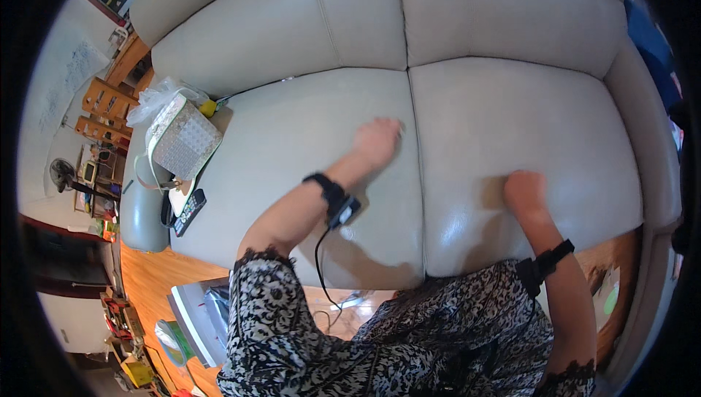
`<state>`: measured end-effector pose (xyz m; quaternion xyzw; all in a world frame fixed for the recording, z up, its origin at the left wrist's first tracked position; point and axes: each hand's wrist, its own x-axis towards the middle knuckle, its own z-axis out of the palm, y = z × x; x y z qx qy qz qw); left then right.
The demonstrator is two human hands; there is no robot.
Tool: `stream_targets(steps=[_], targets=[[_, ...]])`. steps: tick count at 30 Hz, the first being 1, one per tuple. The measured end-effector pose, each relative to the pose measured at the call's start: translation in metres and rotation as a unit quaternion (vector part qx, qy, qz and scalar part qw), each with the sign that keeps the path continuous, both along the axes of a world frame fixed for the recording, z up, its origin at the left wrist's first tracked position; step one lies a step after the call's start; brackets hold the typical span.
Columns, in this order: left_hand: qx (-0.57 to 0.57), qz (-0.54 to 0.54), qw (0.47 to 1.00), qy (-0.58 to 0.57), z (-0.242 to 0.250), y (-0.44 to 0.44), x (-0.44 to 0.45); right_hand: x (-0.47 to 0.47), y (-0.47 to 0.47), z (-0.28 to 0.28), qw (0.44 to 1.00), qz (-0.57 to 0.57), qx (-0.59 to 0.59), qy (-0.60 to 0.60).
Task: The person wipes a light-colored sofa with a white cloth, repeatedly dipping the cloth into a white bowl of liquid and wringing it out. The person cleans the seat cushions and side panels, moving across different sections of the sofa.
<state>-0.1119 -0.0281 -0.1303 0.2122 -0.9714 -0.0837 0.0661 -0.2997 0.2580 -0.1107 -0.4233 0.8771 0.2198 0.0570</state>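
A grey leather sofa (323, 123) spreads out before me. My left hand (378, 139) is over the left seat cushion, near the seam between the two seats, with its fingers curled; whether anything is inside them cannot be told. Above the right seat cushion (547, 106) is my right hand (526, 191), closed like a fist and slightly blurred, with no object showing in it. Each forearm wears a black strap, and a black cable hangs from the device (344, 213) on the left one.
A patterned handbag (186, 139), a clear plastic bag (159, 102) and a black remote control (190, 212) lie at the sofa's left end. A fan (63, 172) and wooden chairs (104, 98) stand farther left. A large box (191, 315) is on the wooden floor.
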Motion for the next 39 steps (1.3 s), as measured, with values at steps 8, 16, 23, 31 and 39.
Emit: stream_targets(steps=[8,16,23,31,39], targets=[[-0.065,0.226,0.971,0.038,-0.009,-0.158,-0.062,0.0,-0.003,-0.006,0.997,-0.056,-0.033,-0.029],[-0.026,0.118,0.99,-0.078,0.01,-0.081,-0.041,-0.004,-0.006,-0.01,0.999,-0.018,-0.035,-0.01],[0.041,-0.057,0.997,-0.046,0.012,0.061,0.064,-0.009,-0.007,-0.013,1.0,0.014,-0.011,0.004],[0.071,-0.209,0.973,-0.063,0.037,0.162,0.197,-0.009,-0.004,-0.016,0.999,-0.041,-0.034,0.0],[0.017,-0.069,0.997,0.027,0.025,0.04,0.129,-0.011,0.011,-0.018,0.991,0.034,-0.132,0.004]])
